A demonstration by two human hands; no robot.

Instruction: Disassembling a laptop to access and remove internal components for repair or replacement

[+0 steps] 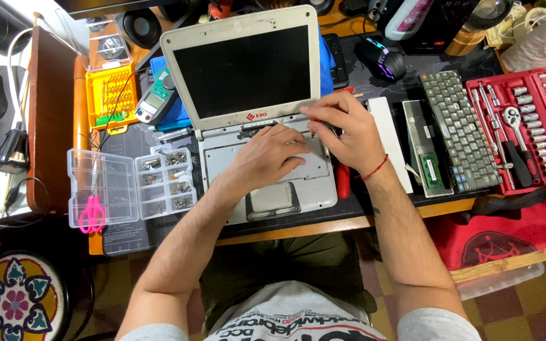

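A small white laptop (241, 69) stands open on the desk, its screen dark and its keyboard taken out, leaving a bare metal tray. My left hand (266, 155) rests palm down on that tray, fingers pointing toward the hinge. My right hand (342, 129) hovers over the right end of the hinge, fingers pinched together on something small that I cannot make out. A red-handled screwdriver (343, 180) lies on the mat under my right wrist. The removed grey keyboard (461, 129) lies to the right.
A clear parts organiser (131, 186) with small screws and pink scissors (91, 215) sits left. An orange bit set (112, 95) and a multimeter (156, 101) lie behind it. A red socket set (529, 123) stands far right, a black mouse (383, 60) behind.
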